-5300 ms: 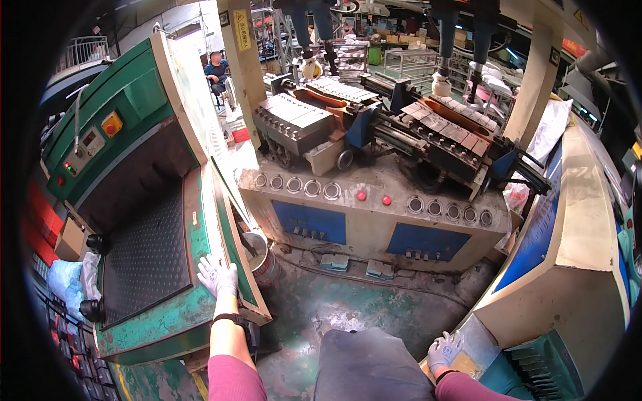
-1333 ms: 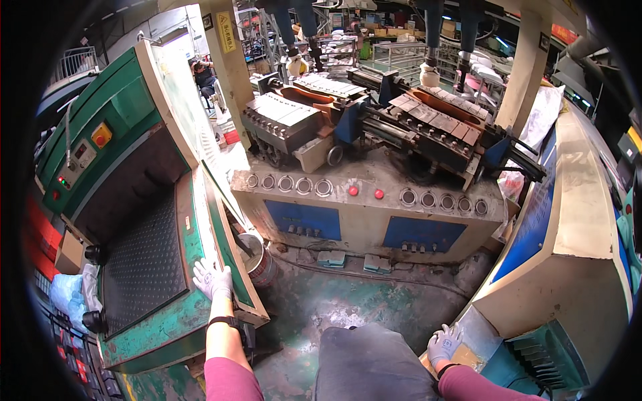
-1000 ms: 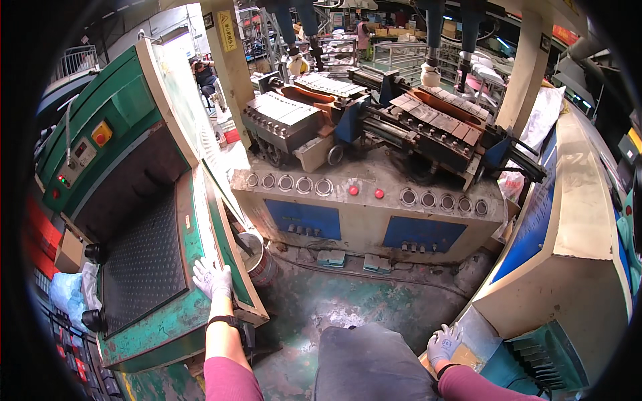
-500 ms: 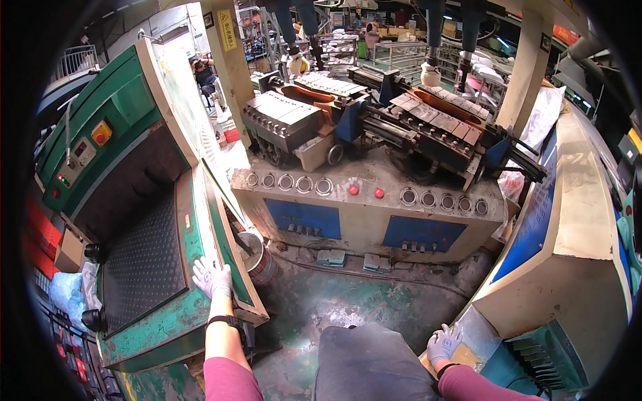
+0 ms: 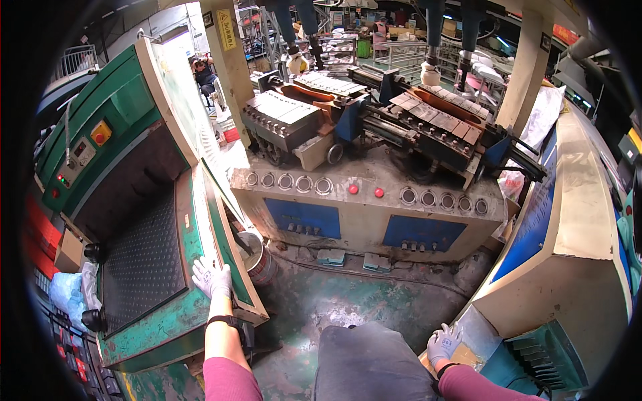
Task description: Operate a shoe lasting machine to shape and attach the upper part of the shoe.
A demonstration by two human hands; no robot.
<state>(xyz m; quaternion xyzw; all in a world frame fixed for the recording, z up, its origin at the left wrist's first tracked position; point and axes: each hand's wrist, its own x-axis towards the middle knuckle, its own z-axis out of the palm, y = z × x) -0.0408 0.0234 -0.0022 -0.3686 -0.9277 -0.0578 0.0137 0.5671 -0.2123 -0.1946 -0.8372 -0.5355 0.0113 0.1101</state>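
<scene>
Resting on both sides, the person's hands have hardly shifted over the last second — no object has been taken up, so the handling looks paused. The left hand [image 5: 212,278], in a pale grey glove, lies with fingers spread on the green-painted metal rim [image 5: 160,327] of the machine at left, beside its black dotted mat [image 5: 144,260]. The right hand [image 5: 444,343], gloved alike, has its fingers slightly parted at a flat tan board [image 5: 468,357] near the beige-and-blue metal machine [image 5: 568,294]; whether it presses down, I cannot tell.

What did change is far off: a co-worker in pink [image 5: 380,35] has moved rightward. Ahead stands a wide beige metal press [image 5: 364,230] with two red round buttons. A grimy round bucket [image 5: 262,266] crowds the gap beside the green machine — and a dark cable [image 5: 428,287] crosses the floor before the press.
</scene>
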